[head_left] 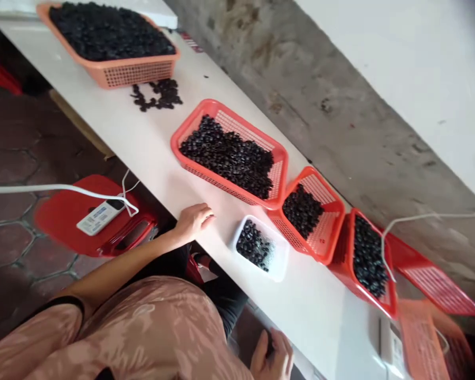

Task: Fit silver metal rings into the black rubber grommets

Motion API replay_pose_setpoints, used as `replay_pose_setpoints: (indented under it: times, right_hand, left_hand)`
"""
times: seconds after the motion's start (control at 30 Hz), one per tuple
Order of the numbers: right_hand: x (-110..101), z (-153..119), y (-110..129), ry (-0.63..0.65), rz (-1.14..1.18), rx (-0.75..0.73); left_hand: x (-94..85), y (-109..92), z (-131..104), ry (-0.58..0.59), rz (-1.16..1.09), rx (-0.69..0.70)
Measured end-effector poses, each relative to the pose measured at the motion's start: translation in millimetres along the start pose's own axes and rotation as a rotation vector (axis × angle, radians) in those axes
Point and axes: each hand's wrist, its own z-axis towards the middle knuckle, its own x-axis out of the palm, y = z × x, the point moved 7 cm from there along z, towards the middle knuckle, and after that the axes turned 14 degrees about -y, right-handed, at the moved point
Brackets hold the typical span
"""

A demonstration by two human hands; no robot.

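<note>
White plastic forms the rectangular tub of small black pieces near the left hand, handling seemingly paused and any pick calling for straightened fingers, though whether this or the right hand, both loosely curled, grips anything I cannot tell.

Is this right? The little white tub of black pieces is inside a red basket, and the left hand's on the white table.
Not quite: in the head view, the white tub stands on the white table beside a red basket, not inside one. The left hand is on the table, as you said.
</note>
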Motion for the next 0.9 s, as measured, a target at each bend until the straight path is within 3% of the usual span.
replay_pose_setpoints:
  times: [0.1, 0.2, 0.3, 0.4, 0.53, 0.63, 0.73, 0.9]
  right_hand:
    - [0, 9, 1, -0.309, -0.075, -0.029]
    - [20, 33, 10, -0.407, -0.067, 0.012]
    - [45, 62, 22, -0.285, 0.037, -0.016]
    - [60, 77, 28, -0.134, 0.134, -0.052]
    - [67, 72, 27, -0.053, 0.166, -0.048]
    - [68, 65, 25, -0.005, 0.141, -0.040]
    - [67, 69, 20, 0.048, 0.109, -0.008]
    - [88, 99, 14, 0.195, 0.133, 0.078]
  left_hand:
    - [-7.7, -14, 5, -0.043, -0.019, -0.008]
    - [-12.3, -47, 16, -0.095, -0.100, 0.027]
    - [-0.2, -97, 28, -0.030, -0.111, 0.211]
    - [34.3, -136, 36, 0.182, -0.026, 0.396]
    - [79.1, -153, 40, 0.327, 0.019, 0.486]
    - [98.3, -152, 40, 0.375, 0.031, 0.494]
    - [99.3, -152, 40, 0.393, 0.004, 0.476]
    - [77.1, -152, 43, 0.366, -0.116, 0.367]
